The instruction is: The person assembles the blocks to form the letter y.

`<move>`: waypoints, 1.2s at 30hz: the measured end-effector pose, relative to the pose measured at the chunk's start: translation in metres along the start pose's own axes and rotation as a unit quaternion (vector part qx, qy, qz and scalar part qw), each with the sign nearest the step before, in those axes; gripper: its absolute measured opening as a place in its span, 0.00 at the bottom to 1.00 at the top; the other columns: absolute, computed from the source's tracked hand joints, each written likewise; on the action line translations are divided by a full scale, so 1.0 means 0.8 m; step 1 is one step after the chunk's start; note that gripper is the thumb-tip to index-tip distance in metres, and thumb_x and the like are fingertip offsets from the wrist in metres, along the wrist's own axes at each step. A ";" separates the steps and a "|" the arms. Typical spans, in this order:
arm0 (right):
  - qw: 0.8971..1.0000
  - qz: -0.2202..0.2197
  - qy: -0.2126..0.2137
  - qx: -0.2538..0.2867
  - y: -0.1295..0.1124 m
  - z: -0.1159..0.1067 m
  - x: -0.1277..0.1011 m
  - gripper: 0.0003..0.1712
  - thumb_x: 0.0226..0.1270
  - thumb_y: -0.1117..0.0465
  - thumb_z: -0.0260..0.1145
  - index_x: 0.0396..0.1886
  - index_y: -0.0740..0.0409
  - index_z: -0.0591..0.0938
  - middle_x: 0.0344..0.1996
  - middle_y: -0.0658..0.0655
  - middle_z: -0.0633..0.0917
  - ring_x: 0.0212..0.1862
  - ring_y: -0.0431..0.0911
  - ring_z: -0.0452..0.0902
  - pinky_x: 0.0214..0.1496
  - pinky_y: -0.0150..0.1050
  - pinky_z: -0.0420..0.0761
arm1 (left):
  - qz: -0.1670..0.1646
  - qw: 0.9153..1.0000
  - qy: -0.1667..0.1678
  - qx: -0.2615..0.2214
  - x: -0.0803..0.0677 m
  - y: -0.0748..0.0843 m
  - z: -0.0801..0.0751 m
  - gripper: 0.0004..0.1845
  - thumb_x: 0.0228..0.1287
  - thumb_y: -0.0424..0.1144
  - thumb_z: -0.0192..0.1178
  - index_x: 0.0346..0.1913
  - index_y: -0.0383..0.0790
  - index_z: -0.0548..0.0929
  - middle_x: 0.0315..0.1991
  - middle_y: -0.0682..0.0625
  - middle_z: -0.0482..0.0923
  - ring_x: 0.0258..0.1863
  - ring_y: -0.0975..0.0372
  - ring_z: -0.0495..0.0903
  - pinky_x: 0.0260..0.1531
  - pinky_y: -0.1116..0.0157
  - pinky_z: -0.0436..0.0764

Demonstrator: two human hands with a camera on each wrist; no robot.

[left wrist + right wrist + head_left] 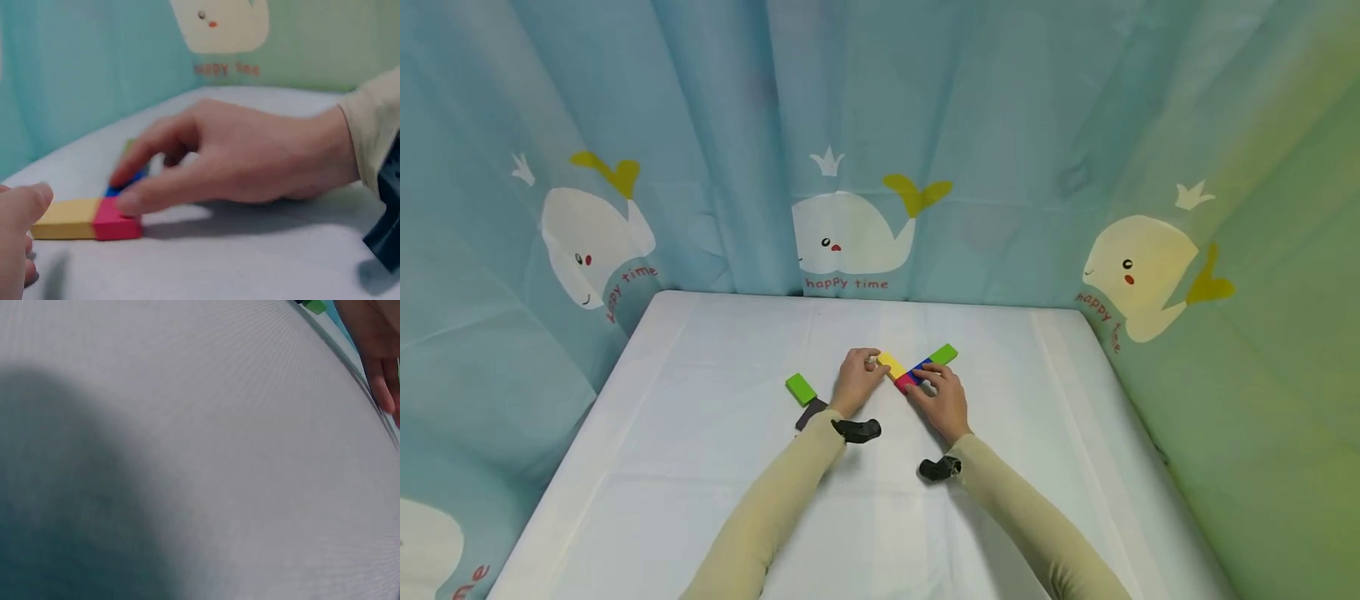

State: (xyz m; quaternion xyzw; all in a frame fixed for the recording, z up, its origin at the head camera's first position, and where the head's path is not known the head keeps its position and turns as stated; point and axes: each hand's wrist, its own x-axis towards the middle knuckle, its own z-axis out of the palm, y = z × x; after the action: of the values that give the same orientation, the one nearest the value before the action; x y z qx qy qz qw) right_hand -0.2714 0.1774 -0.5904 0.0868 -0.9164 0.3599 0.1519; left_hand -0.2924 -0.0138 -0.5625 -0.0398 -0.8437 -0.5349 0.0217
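Left hand: my left hand sits at the outer end of the yellow block, fingertips curled against that end, seemingly to brace it.
Right hand: my right hand lies over the red block and blue block, fingers straight, pressing down, probably to steady the row.
Blocks: yellow and red touch end to end between my fingertips; blue runs on under the right fingers to a green block just beyond them.
Apart: a second green block and a dark flat piece lie beside my left wrist.
Surface: white table.

Recording booth: whale-print curtains enclose white table.
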 end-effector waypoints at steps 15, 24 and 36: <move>1.000 -0.007 0.001 0.012 0.002 -0.004 0.003 0.21 0.60 0.53 0.73 0.50 0.58 0.87 0.55 0.60 0.79 0.57 0.57 0.72 0.60 0.53 0.70 | 0.028 1.000 0.002 0.009 -0.017 -0.049 -0.140 0.23 0.69 0.45 0.61 0.60 0.35 0.79 0.55 0.42 0.74 0.52 0.51 0.75 0.53 0.53 0.75; 1.000 0.002 -0.005 0.015 0.006 0.000 0.002 0.20 0.61 0.52 0.73 0.50 0.57 0.87 0.55 0.59 0.79 0.57 0.56 0.72 0.60 0.53 0.70 | 0.041 0.990 -0.030 0.129 -0.038 -0.077 -0.175 0.27 0.62 0.45 0.68 0.60 0.32 0.78 0.52 0.38 0.73 0.49 0.48 0.72 0.51 0.52 0.72; 1.000 0.001 -0.007 0.019 -0.003 -0.005 -0.001 0.21 0.61 0.53 0.73 0.51 0.58 0.86 0.56 0.60 0.79 0.57 0.58 0.72 0.59 0.54 0.71 | 0.026 0.985 -0.037 0.168 -0.040 -0.070 -0.152 0.33 0.56 0.44 0.72 0.61 0.28 0.75 0.52 0.35 0.74 0.46 0.49 0.72 0.46 0.54 0.74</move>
State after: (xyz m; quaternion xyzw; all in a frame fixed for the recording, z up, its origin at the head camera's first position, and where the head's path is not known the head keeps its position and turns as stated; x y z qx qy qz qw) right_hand -0.2692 0.1782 -0.5867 0.0909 -0.9107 0.3766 0.1432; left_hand -0.2664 -0.1490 -0.5639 -0.0776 -0.9205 -0.3828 0.0110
